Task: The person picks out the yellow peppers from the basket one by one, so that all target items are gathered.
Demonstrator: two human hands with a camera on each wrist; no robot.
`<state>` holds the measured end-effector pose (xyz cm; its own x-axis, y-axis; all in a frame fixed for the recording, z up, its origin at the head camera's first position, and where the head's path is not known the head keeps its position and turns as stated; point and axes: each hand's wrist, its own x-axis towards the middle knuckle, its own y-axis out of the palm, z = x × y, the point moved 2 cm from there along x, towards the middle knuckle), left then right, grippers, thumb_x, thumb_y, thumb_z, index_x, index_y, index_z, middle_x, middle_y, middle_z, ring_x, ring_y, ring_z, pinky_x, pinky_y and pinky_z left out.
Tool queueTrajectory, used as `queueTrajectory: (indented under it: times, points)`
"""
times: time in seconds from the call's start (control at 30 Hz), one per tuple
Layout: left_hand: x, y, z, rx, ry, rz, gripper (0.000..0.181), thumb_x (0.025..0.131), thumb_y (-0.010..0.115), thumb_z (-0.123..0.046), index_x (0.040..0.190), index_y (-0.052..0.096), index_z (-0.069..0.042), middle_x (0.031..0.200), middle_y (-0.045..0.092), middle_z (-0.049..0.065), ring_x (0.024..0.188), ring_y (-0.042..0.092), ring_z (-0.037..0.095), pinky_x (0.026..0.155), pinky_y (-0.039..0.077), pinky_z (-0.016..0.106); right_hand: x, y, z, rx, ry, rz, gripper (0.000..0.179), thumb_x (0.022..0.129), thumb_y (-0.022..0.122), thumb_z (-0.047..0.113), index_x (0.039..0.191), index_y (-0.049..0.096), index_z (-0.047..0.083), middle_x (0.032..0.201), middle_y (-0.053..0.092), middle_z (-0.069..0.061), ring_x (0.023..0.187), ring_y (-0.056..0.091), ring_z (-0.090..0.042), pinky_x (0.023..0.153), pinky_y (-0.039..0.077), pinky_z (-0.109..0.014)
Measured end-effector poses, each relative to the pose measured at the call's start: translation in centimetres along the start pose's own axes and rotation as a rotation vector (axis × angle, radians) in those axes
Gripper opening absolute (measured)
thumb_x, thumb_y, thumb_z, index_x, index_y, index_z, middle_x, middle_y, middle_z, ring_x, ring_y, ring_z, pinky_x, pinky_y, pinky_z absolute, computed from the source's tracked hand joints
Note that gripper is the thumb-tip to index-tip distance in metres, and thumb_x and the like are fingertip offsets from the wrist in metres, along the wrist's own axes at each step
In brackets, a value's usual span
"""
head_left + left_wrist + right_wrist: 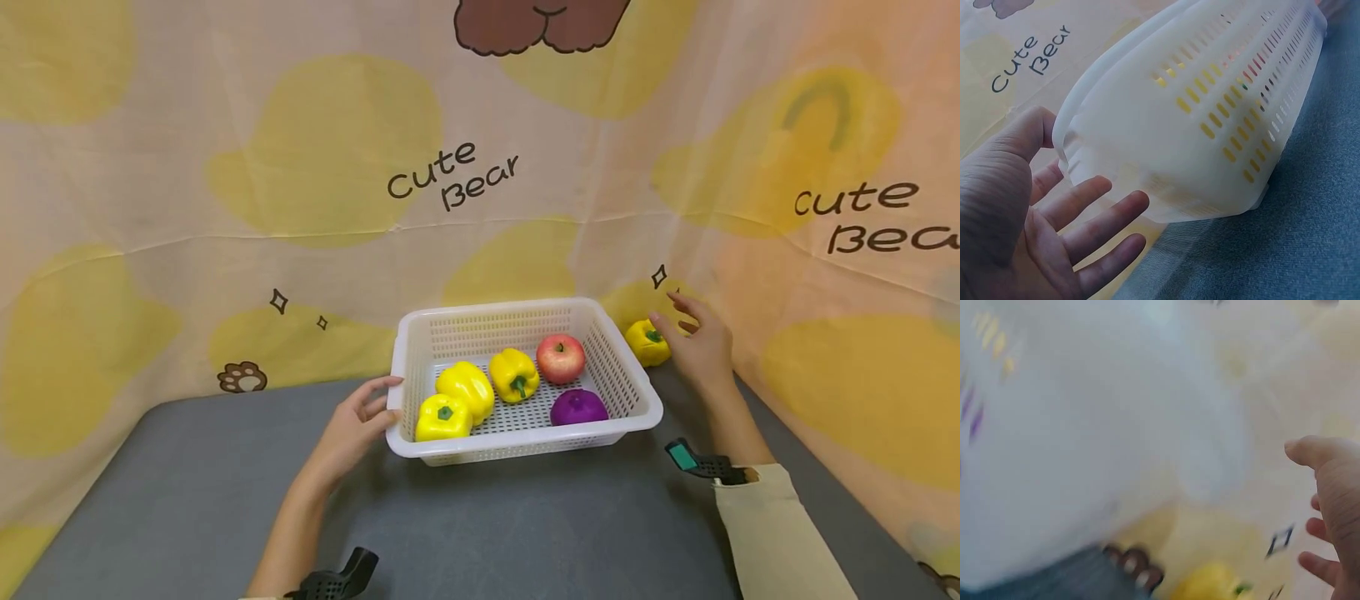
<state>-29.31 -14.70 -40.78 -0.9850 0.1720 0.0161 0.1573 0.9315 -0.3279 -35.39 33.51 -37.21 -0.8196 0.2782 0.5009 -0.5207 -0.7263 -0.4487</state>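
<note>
A white plastic basket (pixel 525 437) with slotted walls holds several yellow bell peppers (pixel 514 375), a red apple (pixel 561 359) and a round purple vegetable (pixel 578 407). My left hand (pixel 358 425) is at the basket's left end, thumb and index fingertips right at the rim. In the left wrist view, its other fingers (pixel 1107 219) spread loosely beside the outer wall. Beyond the basket's right end, another yellow bell pepper (pixel 647 343) lies close to the cloth backdrop. Over and just right of it is my right hand (pixel 701 346), with fingers apart and nothing in its grasp.
Dark grey cloth covers the table (pixel 517 525). A printed cloth backdrop (pixel 337 275) rises behind the basket, and its right side slants forward past my right arm. Black bands (pixel 705 462) sit on both wrists.
</note>
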Motion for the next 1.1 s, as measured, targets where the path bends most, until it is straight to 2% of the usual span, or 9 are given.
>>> queueTrajectory:
  times: [0.17,0.4,0.5,0.63,0.73,0.83,0.9,1.03,1.1]
  points:
    - [0.0,0.0,-0.1,0.0,0.005,0.002,0.048,0.099,0.059,-0.016,0.145,0.047,-0.013,0.144,0.059,0.019,0.114,0.068,0.026,0.09,0.055,0.026,-0.3,-0.8,3.1,0.011,-0.039,0.006,0.051,0.095,0.069,0.034,0.139,0.06,0.01,0.139,0.063,-0.015,0.124,0.06,-0.033,0.102,0.052,-0.039]
    - [0.0,-0.1,-0.2,-0.008,0.004,-0.012,0.047,0.099,0.06,-0.017,0.144,0.048,-0.012,0.143,0.059,0.021,0.111,0.069,0.023,0.088,0.057,0.027,-1.2,-1.3,6.8,0.046,-0.064,0.046,0.049,0.096,0.068,0.033,0.14,0.06,0.014,0.141,0.062,-0.012,0.126,0.058,-0.029,0.102,0.052,-0.03]
    - [0.0,-0.2,-0.1,-0.013,0.002,-0.022,0.047,0.099,0.061,-0.018,0.144,0.049,-0.012,0.143,0.059,0.021,0.112,0.069,0.022,0.087,0.056,0.026,-1.6,-1.2,8.5,0.087,-0.092,0.061,0.047,0.096,0.069,0.03,0.139,0.061,0.014,0.14,0.063,-0.012,0.123,0.059,-0.022,0.1,0.051,-0.023]
    - [0.1,-0.2,0.0,-0.029,0.002,-0.034,0.047,0.099,0.062,-0.018,0.143,0.049,-0.011,0.143,0.059,0.022,0.113,0.068,0.023,0.085,0.056,0.024,-2.2,-0.4,10.9,0.184,-0.153,0.08,0.042,0.095,0.07,0.021,0.136,0.064,0.011,0.133,0.066,-0.011,0.114,0.06,-0.003,0.097,0.05,-0.016]
    - [0.0,-0.2,0.0,-0.034,-0.001,-0.038,0.048,0.099,0.062,-0.019,0.144,0.049,-0.011,0.143,0.059,0.022,0.113,0.068,0.023,0.086,0.056,0.024,-2.8,0.4,12.6,0.275,-0.191,0.092,0.04,0.094,0.07,0.014,0.133,0.065,0.009,0.128,0.067,0.0,0.11,0.06,0.003,0.094,0.05,-0.012]
    - [0.0,-0.2,0.1,-0.033,-0.003,-0.041,0.048,0.099,0.063,-0.019,0.144,0.049,-0.011,0.143,0.059,0.021,0.113,0.068,0.022,0.087,0.057,0.025,-3.3,1.3,14.1,0.362,-0.21,0.105,0.039,0.093,0.07,0.01,0.132,0.066,0.007,0.123,0.064,0.014,0.111,0.062,0.0,0.095,0.05,-0.013]
    - [0.0,-0.2,0.1,-0.037,-0.005,-0.041,0.047,0.099,0.063,-0.019,0.144,0.049,-0.011,0.143,0.06,0.021,0.113,0.068,0.023,0.088,0.057,0.026,-3.6,1.9,15.2,0.414,-0.217,0.112,0.039,0.093,0.07,0.009,0.132,0.066,0.006,0.123,0.065,0.017,0.113,0.062,-0.003,0.096,0.05,-0.016]
    - [0.0,0.0,0.1,-0.057,0.004,-0.029,0.048,0.099,0.063,-0.018,0.144,0.049,-0.01,0.142,0.06,0.022,0.11,0.069,0.023,0.088,0.057,0.027,-4.3,3.0,17.0,0.485,-0.226,0.143,0.039,0.093,0.07,0.008,0.131,0.065,0.005,0.127,0.067,0.002,0.116,0.063,-0.013,0.099,0.051,-0.02]
    - [0.1,0.2,0.1,-0.061,0.007,-0.019,0.048,0.098,0.063,-0.019,0.144,0.049,-0.011,0.142,0.06,0.022,0.11,0.069,0.023,0.088,0.057,0.027,-4.7,3.7,17.6,0.483,-0.234,0.172,0.039,0.092,0.071,0.009,0.131,0.066,0.006,0.129,0.067,-0.004,0.116,0.064,-0.017,0.1,0.052,-0.024]
